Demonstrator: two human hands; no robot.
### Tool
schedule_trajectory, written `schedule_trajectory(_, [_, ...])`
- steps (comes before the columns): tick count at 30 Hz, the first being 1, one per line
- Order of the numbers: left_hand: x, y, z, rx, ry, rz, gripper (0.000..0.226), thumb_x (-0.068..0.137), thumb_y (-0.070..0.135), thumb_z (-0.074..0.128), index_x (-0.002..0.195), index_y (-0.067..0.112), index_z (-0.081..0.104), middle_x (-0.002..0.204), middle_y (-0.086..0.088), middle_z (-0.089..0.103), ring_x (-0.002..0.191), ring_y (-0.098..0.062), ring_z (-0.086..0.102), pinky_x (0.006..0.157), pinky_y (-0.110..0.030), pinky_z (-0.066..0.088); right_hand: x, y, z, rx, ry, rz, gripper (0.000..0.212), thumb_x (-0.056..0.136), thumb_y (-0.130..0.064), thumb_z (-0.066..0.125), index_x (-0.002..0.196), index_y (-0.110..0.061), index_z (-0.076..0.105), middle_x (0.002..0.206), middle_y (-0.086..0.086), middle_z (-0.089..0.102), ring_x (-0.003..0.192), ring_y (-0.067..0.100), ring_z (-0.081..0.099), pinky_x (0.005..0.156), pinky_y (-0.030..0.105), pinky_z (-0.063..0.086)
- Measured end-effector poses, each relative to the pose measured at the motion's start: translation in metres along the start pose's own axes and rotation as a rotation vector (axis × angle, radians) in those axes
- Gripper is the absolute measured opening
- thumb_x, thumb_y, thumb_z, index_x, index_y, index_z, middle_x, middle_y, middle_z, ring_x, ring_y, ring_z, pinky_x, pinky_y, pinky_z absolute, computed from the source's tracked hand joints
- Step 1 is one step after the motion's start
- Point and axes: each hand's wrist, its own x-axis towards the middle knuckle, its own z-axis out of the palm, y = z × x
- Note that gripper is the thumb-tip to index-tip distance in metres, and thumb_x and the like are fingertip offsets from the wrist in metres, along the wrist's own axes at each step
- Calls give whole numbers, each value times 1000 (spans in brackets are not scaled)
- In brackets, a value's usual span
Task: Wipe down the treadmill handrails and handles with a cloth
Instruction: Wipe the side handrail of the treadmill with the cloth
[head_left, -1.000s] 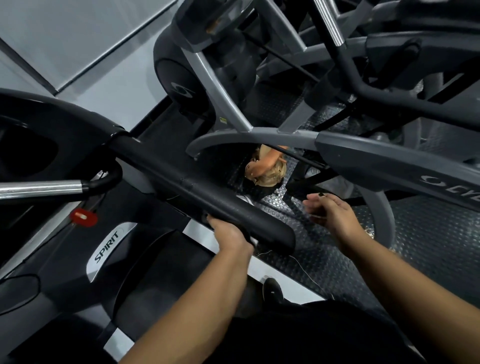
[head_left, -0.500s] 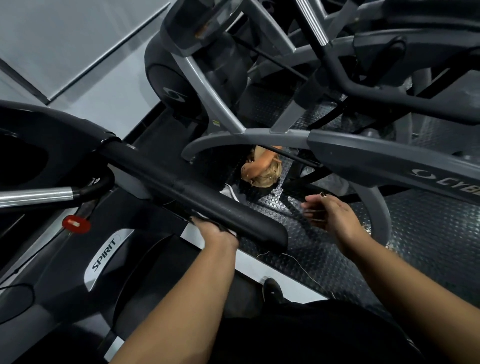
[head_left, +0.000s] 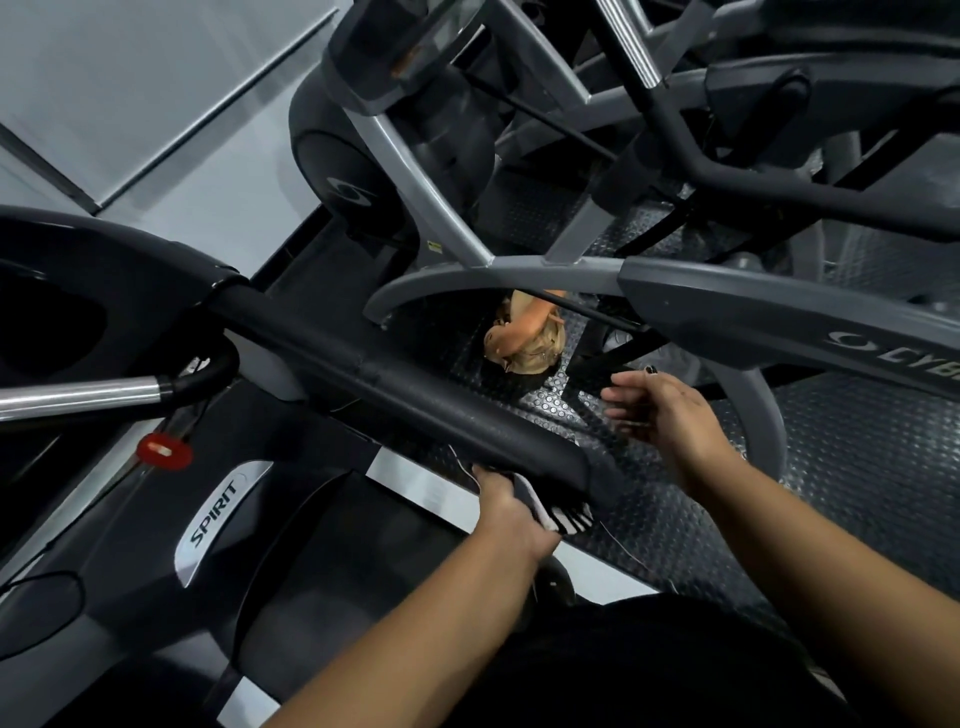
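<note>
The treadmill's black padded handrail runs from the console at the left down to its end near the middle. My left hand is under the rail's near end, holding a cloth with dark and white stripes against its underside; only a corner of the cloth shows. My right hand hovers to the right of the rail over the floor, fingers relaxed and holding nothing. A chrome and black inner handle sticks out at the left.
A grey elliptical machine crowds the right and top, close to my right hand. A tan and orange crumpled thing lies on the studded rubber floor under it. A red safety clip hangs above the treadmill deck.
My left hand slid along the underside of the rail toward its end, and the striped cloth now shows. My right hand stayed about where it was.
</note>
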Motion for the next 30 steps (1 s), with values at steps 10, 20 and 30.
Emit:
schedule_trajectory(10, [-16,34,3,61,-31,181,41,100,43,38,84,17,65,78,-6,69,79,-26,62,88,-45,51,-5,-4,0,-5,63,-8,30,101,-19,38,93,-13,67,90,6,73,83,24,66,73,35,46])
schedule_trajectory(20, [19,114,-3,-334,-34,425,60,95,57,33,117,18,72,114,-9,72,102,-31,69,91,-44,54,-7,1,3,-36,41,1,35,104,-19,33,107,-3,64,98,14,70,81,23,63,74,35,47])
schedule_trajectory(30, [6,34,0,-80,-9,210,47,94,59,44,103,20,70,100,-4,72,95,-24,65,97,-42,49,-10,1,1,-79,37,-14,37,104,-19,32,110,-1,64,102,16,71,87,27,64,79,38,48])
